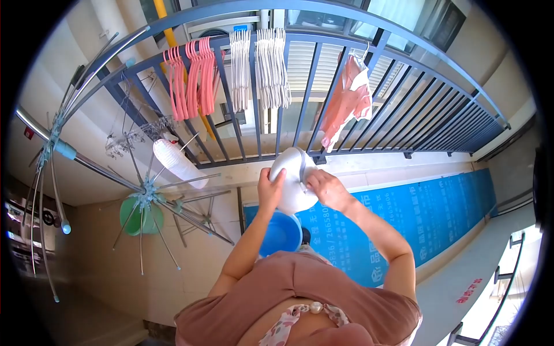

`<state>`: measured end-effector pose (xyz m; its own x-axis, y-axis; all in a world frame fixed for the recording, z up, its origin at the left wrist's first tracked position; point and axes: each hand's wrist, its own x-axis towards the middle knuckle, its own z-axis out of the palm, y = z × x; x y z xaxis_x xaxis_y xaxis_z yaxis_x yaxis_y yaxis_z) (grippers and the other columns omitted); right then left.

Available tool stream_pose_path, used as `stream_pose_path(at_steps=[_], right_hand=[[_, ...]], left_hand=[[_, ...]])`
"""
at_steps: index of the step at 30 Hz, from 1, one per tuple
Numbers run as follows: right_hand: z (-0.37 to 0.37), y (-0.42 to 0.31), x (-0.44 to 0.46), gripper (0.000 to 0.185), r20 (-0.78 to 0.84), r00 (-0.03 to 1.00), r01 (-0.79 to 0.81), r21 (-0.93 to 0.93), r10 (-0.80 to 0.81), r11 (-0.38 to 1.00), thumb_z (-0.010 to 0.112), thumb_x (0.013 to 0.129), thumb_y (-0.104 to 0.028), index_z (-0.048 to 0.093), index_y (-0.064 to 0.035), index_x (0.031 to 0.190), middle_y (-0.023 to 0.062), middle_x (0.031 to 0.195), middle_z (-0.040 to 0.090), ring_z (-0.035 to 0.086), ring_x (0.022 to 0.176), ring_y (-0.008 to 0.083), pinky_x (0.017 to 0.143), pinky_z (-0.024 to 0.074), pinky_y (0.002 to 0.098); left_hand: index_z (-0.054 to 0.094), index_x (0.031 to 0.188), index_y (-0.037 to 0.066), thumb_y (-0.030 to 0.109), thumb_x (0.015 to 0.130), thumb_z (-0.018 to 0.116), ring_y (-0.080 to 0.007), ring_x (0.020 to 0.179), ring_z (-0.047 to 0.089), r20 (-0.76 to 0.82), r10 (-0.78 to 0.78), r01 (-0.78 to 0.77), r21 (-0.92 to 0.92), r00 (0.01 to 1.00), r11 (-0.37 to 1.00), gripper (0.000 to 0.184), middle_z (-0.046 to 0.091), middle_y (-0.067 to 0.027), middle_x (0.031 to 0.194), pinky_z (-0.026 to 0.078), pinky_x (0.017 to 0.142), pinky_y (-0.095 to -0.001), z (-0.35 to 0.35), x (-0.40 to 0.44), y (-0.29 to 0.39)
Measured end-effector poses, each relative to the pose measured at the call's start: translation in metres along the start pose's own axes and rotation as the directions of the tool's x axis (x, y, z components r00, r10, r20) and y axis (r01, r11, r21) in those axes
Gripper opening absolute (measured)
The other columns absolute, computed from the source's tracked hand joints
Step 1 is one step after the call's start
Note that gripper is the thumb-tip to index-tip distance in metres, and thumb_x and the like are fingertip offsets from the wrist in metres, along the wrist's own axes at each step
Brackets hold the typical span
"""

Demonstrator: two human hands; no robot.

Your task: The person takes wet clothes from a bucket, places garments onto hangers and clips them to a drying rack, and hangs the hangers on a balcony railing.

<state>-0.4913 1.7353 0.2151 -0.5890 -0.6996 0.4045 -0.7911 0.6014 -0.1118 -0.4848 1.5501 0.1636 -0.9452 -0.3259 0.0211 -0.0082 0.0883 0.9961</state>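
"Two bunches of pink hangers (pixel 199 81) and two bunches of white hangers (pixel 239 69) hang on the railing (pixel 309 86), yes?"

"Yes, and one pink-and-white garment (pixel 348 101) hangs there too, further to the right. I count two basins: one blue basin (pixel 280 230), on the near side of the railing, and one green basin (pixel 153 219), near its left end."

"What is the ground like?"

"It is a balcony with pale tiled floor (pixel 196 265). A blue sheet (pixel 404 219) with white printed characters lies on it, along the foot of the railing."

"And the hands?"

"Both forearms reach forward, with bent elbows. They hold one white rounded item (pixel 288 190) just before the railing, above the blue basin. The left hand (pixel 269 190) grips its left side, thumb on the front; the other fingers I cannot see well. The right hand (pixel 328 190) has curled fingers, gathered together and pinching its right edge, beside the grey strip (pixel 302 167)."
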Motion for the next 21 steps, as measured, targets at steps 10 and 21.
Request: stream_pose_path(at_steps=[10, 21], right_hand=[[-0.041, 0.003, 0.039, 0.011, -0.046, 0.999, 0.037, 0.202, -0.028, 0.979, 0.058, 0.077, -0.005, 0.049, -0.0037, 0.082, 0.012, 0.078, 0.051, 0.055, 0.077, 0.0304, 0.063, 0.0466, 0.038], [-0.071, 0.045, 0.023, 0.008, -0.238, 0.969, 0.138, 0.286, -0.07, 0.948, 0.062, 0.076, -0.007, 0.057, -0.0039, 0.081, 0.0084, 0.078, 0.055, 0.055, 0.074, 0.0256, 0.065, 0.0462, 0.0335]], left_hand=[[0.061, 0.084, 0.0, 0.023, 0.077, 0.066, -0.0334, 0.075, 0.058, 0.434, 0.411, -0.565, 0.324, 0.802, 0.759, 0.025, 0.06, -0.0178, 0.08, 0.046, 0.069, -0.0366, -0.008, -0.022, 0.054], [0.057, 0.111, -0.001, 0.031, 0.087, 0.055, -0.0138, 0.077, 0.056, 0.691, 0.149, 0.041, -0.25, 0.707, 0.967, 0.041, 0.062, -0.0068, 0.09, 0.045, 0.066, -0.0248, -0.043, 0.029, 0.017]])
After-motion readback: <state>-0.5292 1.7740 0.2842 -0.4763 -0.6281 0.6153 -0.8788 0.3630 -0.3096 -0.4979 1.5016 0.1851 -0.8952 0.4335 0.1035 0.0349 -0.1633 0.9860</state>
